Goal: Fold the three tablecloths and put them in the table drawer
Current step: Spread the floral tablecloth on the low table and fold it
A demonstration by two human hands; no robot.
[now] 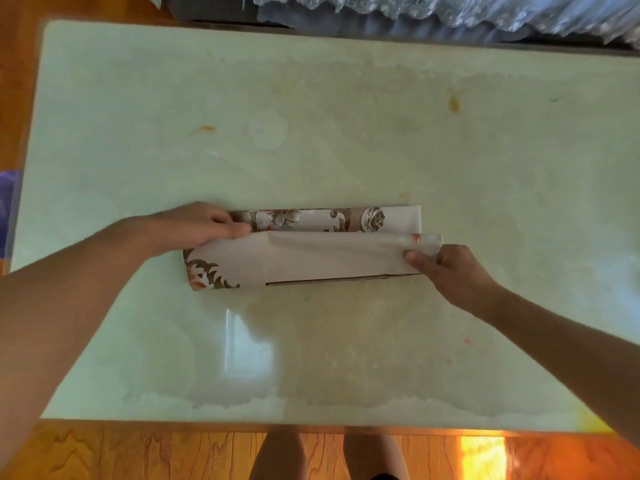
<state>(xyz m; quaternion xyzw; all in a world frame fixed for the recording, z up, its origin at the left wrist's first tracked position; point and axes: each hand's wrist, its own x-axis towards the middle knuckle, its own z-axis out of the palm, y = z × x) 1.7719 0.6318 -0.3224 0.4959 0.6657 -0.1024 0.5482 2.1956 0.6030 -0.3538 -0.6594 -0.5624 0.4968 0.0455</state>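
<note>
A pale, floral-printed tablecloth (304, 252), folded into a long narrow strip, lies across the middle of the glossy pale-green marble table (346, 133). The left hand (194, 225) pinches its left end with fingers curled together. The right hand (453, 271) pinches the lifted right corner between thumb and fingers.

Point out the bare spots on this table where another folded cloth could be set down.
The table is bare across its whole far half beyond the tablecloth, and along the near strip between the cloth and the front edge. The only crowded part is the middle band, where the left hand and right hand grip the cloth's ends.
</note>
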